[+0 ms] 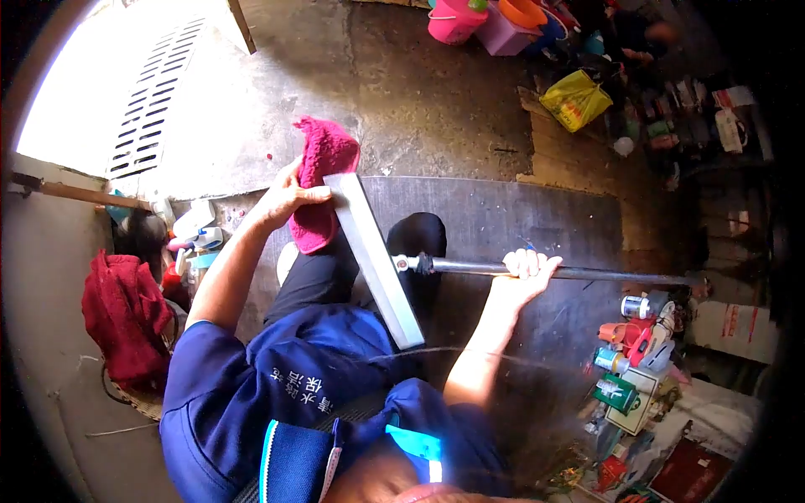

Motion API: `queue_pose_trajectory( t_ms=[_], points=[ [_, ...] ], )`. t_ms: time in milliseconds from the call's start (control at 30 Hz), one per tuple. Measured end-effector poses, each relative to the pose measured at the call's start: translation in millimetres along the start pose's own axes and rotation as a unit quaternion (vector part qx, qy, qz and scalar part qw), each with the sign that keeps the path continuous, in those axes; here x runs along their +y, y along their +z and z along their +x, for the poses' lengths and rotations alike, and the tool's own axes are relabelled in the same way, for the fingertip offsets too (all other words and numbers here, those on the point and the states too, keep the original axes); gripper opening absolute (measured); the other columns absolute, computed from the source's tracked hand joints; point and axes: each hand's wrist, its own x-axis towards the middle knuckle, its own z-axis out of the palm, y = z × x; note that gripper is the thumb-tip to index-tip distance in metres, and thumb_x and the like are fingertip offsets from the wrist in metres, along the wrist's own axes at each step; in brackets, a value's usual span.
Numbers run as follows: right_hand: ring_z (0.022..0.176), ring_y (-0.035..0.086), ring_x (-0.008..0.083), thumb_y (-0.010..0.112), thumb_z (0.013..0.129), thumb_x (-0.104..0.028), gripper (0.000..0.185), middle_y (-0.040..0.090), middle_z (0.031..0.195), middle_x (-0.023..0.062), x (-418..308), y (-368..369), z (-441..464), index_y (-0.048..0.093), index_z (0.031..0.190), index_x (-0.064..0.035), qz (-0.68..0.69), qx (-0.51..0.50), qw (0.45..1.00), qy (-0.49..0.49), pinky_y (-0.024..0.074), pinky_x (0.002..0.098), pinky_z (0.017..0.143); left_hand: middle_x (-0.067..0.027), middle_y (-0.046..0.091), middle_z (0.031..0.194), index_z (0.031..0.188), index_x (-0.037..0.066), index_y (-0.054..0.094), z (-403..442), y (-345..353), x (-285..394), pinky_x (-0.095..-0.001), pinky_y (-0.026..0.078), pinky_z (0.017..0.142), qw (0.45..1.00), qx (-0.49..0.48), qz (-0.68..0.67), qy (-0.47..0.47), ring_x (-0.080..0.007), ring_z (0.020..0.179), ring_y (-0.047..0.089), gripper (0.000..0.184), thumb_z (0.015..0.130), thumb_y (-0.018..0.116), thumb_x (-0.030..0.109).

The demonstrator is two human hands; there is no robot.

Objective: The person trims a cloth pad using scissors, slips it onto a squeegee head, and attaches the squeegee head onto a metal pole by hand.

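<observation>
My right hand (pixel 528 272) is wrapped round the metal pole (pixel 604 274) of a long-handled tool, which lies across my front. At its near end is a long, flat silver-white head (pixel 377 260), set crosswise and joined by a small swivel joint (pixel 409 263). My left hand (pixel 293 197) grips a dark pink towel (pixel 323 176) at the upper end of this head, thumb towards the bar. The towel touches or lies just beside the bar and hangs down on both sides of the hand. Some fingers are hidden behind the cloth.
Another red towel (pixel 126 314) hangs over a basket (pixel 138 398) at left, near several bottles (pixel 197 222). A pink bucket (pixel 455 21) and a yellow bag (pixel 577 101) stand ahead. Bottles and boxes (pixel 616 392) crowd the right. A floor grate (pixel 155 101) lies at upper left.
</observation>
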Motion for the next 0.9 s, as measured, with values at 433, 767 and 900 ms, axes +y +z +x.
queue_pose_trajectory(
  t_ms=[433, 767, 900],
  points=[
    [0.083, 0.063, 0.0228, 0.048, 0.095, -0.04, 0.039, 0.064, 0.084, 0.0081, 87.8, -32.4, -33.6, 0.061, 0.086, -0.0043, 0.101, -0.034, 0.969, 0.225, 0.0504, 0.0407, 0.084, -0.0044, 0.065, 0.096, 0.11, 0.003, 0.058, 77.8, 4.3, 126.1, -0.0284, 0.049, 0.083, 0.969, -0.009, 0.195, 0.15, -0.0126, 0.086, 0.06, 0.045, 0.07, 0.077, 0.011],
    [0.087, 0.063, 0.0256, 0.057, 0.092, -0.024, 0.029, 0.065, 0.095, 0.0126, 52.2, 26.5, -72.2, 0.058, 0.107, 0.0012, -0.556, -0.243, 0.794, 0.041, 0.0494, 0.032, 0.079, -0.0045, 0.063, 0.106, 0.121, 0.004, 0.053, 56.7, 44.9, 142.2, -0.0303, 0.044, 0.091, 0.974, -0.08, 0.193, 0.084, -0.0147, 0.097, 0.058, 0.058, 0.069, 0.077, 0.01],
    [0.105, 0.057, 0.0379, 0.061, 0.085, -0.046, 0.065, 0.058, 0.111, 0.0251, 84.3, 85.4, -37.5, 0.049, 0.122, 0.0056, -0.589, -0.449, 0.652, -0.162, 0.044, 0.042, 0.091, -0.0043, 0.064, 0.107, 0.122, 0.003, 0.053, 53.4, 57.6, 125.1, -0.0295, 0.046, 0.091, 0.972, -0.101, 0.177, 0.12, -0.0126, 0.098, 0.059, 0.058, 0.07, 0.076, -0.001]
  ],
)
